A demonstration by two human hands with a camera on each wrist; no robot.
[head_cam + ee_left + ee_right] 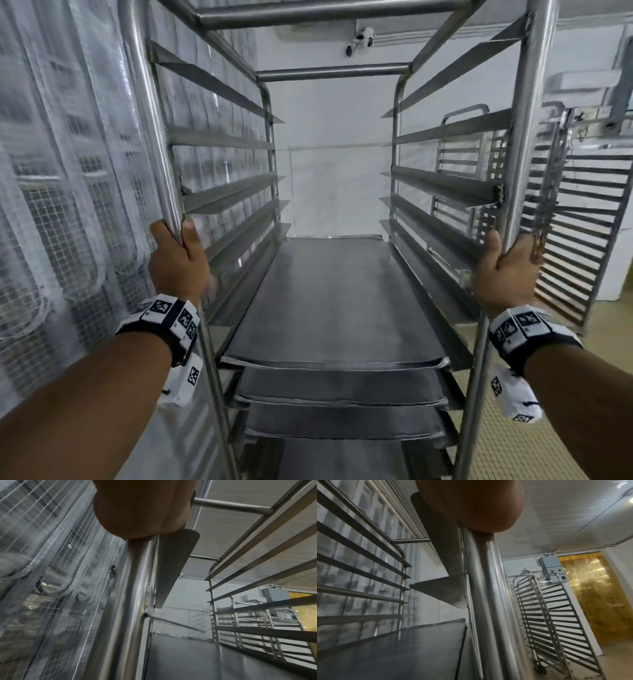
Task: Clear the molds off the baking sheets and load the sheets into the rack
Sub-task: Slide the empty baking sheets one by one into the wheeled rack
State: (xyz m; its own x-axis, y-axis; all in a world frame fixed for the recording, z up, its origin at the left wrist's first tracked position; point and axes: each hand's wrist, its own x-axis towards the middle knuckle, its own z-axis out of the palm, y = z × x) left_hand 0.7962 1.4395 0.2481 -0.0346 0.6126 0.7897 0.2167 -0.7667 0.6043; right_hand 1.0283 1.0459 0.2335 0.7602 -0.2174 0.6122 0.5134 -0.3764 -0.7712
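Observation:
A tall steel rack [334, 73] fills the head view, its side runners bare in the upper half. Several dark baking sheets [337, 301] lie stacked on the lower runners, one above the other. My left hand [178, 258] grips the rack's front left post [150, 130], thumb on the inner side. My right hand [505, 270] grips the front right post [529, 137] at the same height. Each wrist view looks up along its post: the left post [120, 601] and the right post [488, 601], with the top sheet [393, 649] beside it. No molds are in view.
A clear plastic strip curtain over wire mesh [58, 192] hangs close on the left. Other empty racks [575, 212] stand to the right on a tiled floor [534, 435]. A white wall [335, 154] is straight ahead, and a yellow strip curtain [587, 595] closes a doorway at the far right.

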